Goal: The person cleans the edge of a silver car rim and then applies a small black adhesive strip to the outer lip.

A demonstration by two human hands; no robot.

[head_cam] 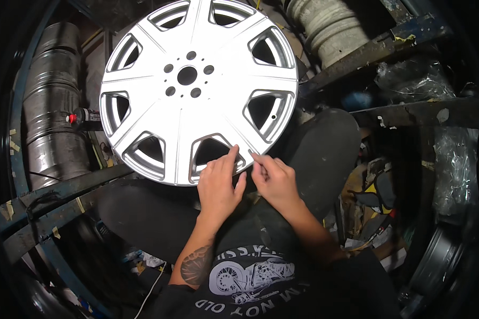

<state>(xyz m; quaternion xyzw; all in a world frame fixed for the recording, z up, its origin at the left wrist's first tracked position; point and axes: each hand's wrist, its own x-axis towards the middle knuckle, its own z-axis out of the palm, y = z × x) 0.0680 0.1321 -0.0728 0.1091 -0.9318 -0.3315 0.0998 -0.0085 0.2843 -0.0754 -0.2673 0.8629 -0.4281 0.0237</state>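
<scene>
A silver alloy wheel rim (219, 107) lies face up before me, over my lap. It has a round centre bore with several bolt holes around it, and wide spokes between its window openings. My left hand (219, 183) rests on the near rim edge beside a window, its index finger stretched onto a spoke and its thumb apart, holding nothing. Close by on the right, my right hand (275, 179) is curled, with thumb and index finger pinched at the spoke's outer end. A small grey piece (251, 152) sticks out at its fingertips; its kind is unclear.
Metal wheel barrels (56, 103) stand in a rack on the left, near a dark bottle with a red cap (71, 118). Another barrel (331, 32) sits at upper right. Metal rack beams (419, 113) run along both sides. Clear plastic wrap (455, 175) hangs at right.
</scene>
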